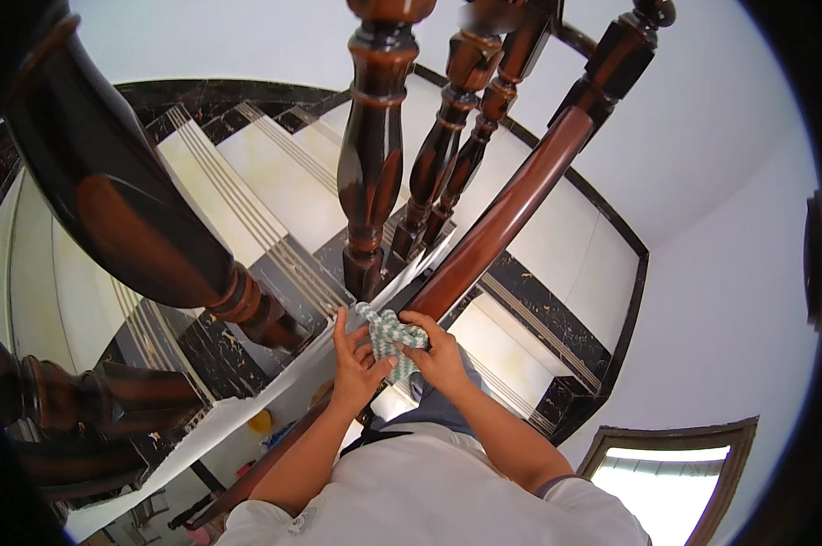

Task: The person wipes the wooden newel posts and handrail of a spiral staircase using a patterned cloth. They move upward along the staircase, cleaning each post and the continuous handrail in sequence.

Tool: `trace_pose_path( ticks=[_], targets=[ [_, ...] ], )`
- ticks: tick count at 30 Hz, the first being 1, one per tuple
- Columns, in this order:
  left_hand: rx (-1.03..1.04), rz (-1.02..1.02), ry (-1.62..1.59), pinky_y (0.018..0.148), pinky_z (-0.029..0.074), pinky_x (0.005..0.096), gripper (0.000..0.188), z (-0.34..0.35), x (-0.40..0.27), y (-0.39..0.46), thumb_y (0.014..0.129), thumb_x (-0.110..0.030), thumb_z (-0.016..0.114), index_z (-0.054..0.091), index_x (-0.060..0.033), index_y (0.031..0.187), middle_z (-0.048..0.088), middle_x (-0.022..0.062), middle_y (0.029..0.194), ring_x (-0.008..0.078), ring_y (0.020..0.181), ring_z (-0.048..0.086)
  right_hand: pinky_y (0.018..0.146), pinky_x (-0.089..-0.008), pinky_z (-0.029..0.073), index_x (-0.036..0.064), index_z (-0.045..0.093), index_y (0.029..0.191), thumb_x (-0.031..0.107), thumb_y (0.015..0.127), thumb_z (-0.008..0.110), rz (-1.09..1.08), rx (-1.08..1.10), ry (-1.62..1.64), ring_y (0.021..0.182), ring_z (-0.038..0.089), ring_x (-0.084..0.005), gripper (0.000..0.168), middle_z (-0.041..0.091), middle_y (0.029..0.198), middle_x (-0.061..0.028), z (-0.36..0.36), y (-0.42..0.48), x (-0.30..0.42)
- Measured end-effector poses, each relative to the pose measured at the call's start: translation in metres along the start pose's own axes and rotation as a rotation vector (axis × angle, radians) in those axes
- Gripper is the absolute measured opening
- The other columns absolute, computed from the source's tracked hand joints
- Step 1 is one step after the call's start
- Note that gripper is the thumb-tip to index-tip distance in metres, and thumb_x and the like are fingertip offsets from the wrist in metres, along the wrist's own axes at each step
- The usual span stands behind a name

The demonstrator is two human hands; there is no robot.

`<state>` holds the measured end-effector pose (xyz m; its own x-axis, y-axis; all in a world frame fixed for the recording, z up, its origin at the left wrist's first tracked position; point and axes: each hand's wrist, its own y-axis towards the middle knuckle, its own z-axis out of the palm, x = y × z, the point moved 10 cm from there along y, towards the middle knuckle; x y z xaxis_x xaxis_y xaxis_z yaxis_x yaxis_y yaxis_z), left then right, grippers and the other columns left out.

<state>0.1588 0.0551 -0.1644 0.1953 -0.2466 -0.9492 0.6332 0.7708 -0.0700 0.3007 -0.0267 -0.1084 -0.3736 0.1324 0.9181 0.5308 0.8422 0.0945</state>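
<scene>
A green-and-white checked cloth [392,341] is bunched up in front of my body, above the wooden handrail. My right hand [440,351] grips its right side between thumb and fingers. On the other side, my left hand [358,368] has its index finger raised and its other fingers curled. The left thumb reaches the cloth's lower left edge; whether those fingers pinch the fabric cannot be made out. Just beyond the cloth, the glossy reddish-brown handrail [503,215] slants away to the upper right.
Turned dark wooden balusters [371,157] stand ahead, with a thick one [131,184] close on the left. Pale stair treads [230,181] with black stone edging curve behind them. More steps [520,348] lie right of the handrail. A wood-framed opening [663,471] is at lower right.
</scene>
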Motion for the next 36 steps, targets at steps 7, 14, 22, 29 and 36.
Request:
trace_pose_path(
  ticks=[7, 14, 22, 29, 36],
  targets=[
    [0.059, -0.178, 0.042, 0.081, 0.055, 0.0258, 0.036, -0.008, 0.043, -0.018, 0.095, -0.001, 0.075, 0.063, -0.0004, 0.129, 0.071, 0.0039, 0.105, 0.0082, 0.090, 0.067, 0.088, -0.0419, 0.056, 0.010, 0.064, 0.137, 0.014, 0.082, 0.084, -0.077, -0.014, -0.271, 0.107, 0.069, -0.0369, 0.058, 0.068, 0.120, -0.0157, -0.004, -0.020, 0.008],
    [-0.005, -0.010, 0.021, 0.077, 0.054, 0.0239, 0.032, 0.022, -0.010, -0.004, 0.094, -0.002, 0.076, 0.062, 0.0010, 0.123, 0.071, 0.0025, 0.103, 0.0063, 0.087, 0.065, 0.077, -0.0402, 0.055, 0.006, 0.069, 0.113, 0.001, 0.070, 0.085, -0.214, -0.226, -0.444, 0.091, 0.067, -0.0334, 0.046, 0.061, 0.107, -0.0144, -0.048, -0.014, 0.084],
    [-0.103, -0.047, 0.598, 0.069, 0.053, 0.0353, 0.040, -0.031, 0.051, 0.007, 0.083, -0.012, 0.085, 0.066, 0.0032, 0.114, 0.070, 0.0130, 0.087, 0.0208, 0.075, 0.067, 0.115, -0.0576, 0.034, 0.006, 0.055, 0.147, 0.013, 0.075, 0.086, -0.325, -0.201, -0.774, 0.139, 0.044, -0.0422, 0.079, 0.045, 0.150, -0.0208, -0.017, -0.007, 0.032],
    [-0.138, -0.018, 0.976, 0.095, 0.050, 0.0473, 0.071, -0.057, 0.038, -0.031, 0.080, -0.022, 0.086, 0.055, 0.0021, 0.139, 0.058, 0.0244, 0.129, 0.0389, 0.113, 0.060, 0.125, -0.0613, 0.023, 0.009, 0.062, 0.139, 0.019, 0.083, 0.081, -0.358, -0.026, -0.910, 0.148, 0.037, -0.0405, 0.061, 0.044, 0.157, -0.0184, 0.030, -0.015, 0.014],
    [0.004, 0.452, 1.140, 0.121, 0.025, 0.0646, 0.093, -0.005, 0.016, -0.057, 0.087, -0.038, 0.081, 0.036, 0.0028, 0.157, 0.031, 0.0305, 0.162, 0.0499, 0.147, 0.034, 0.124, -0.0550, 0.030, 0.008, 0.066, 0.135, 0.023, 0.082, 0.081, -0.426, 0.086, -0.906, 0.146, 0.040, -0.0394, 0.057, 0.047, 0.154, -0.0191, 0.040, -0.028, 0.012]
  ],
)
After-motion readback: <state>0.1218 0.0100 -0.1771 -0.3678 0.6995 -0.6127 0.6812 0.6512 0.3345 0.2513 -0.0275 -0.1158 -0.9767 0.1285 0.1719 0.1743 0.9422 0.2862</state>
